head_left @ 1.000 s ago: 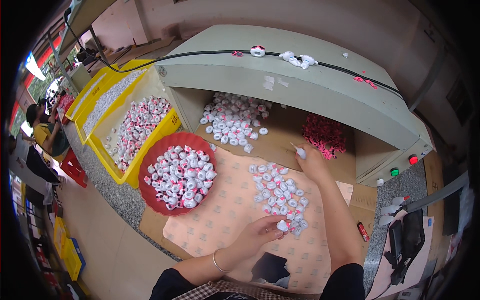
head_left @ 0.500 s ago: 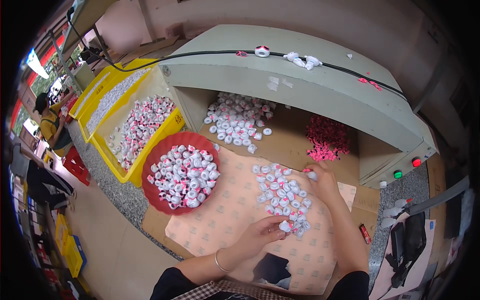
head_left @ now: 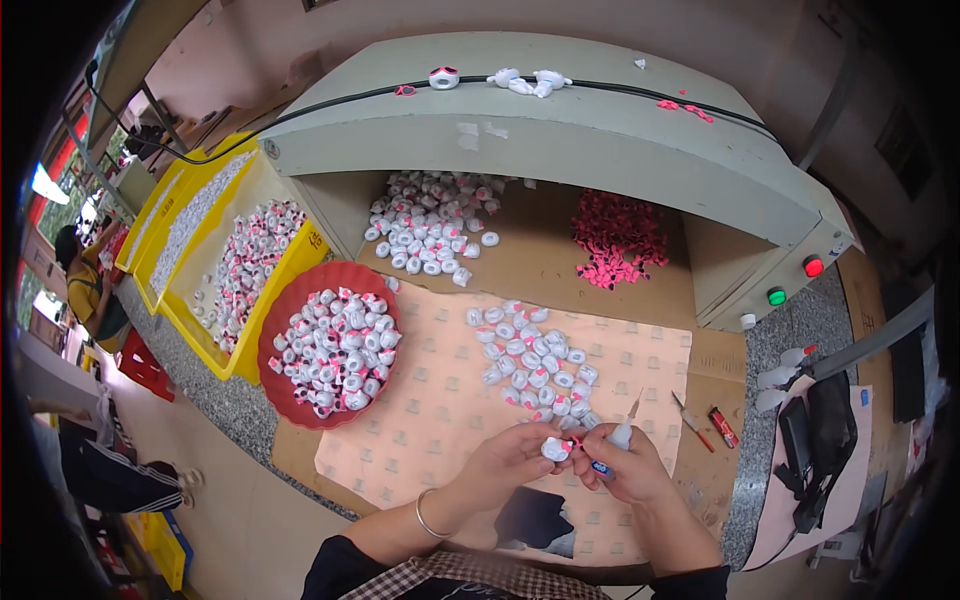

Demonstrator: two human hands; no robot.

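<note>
My left hand [head_left: 515,458] pinches a small white rounded piece [head_left: 555,449] at the near edge of the patterned mat [head_left: 420,410]. My right hand [head_left: 625,468] sits right beside it, closed on a thin glue bottle [head_left: 622,432] with a long nozzle pointing up, and its fingers touch the white piece. Just beyond both hands lies a cluster of several white pieces [head_left: 535,360] on the mat.
A red round tray [head_left: 285,318] of white-and-pink pieces sits at left, with yellow bins [head_left: 255,300] behind it. More white pieces [head_left: 430,225] and pink parts [head_left: 618,238] lie under a grey hood [head_left: 560,130] with buttons. A small tool [head_left: 690,418] lies at right. A person [head_left: 85,290] stands far left.
My right hand drew back from the far pink parts to the near mat edge and met my left hand. My left hand now holds one white piece.
</note>
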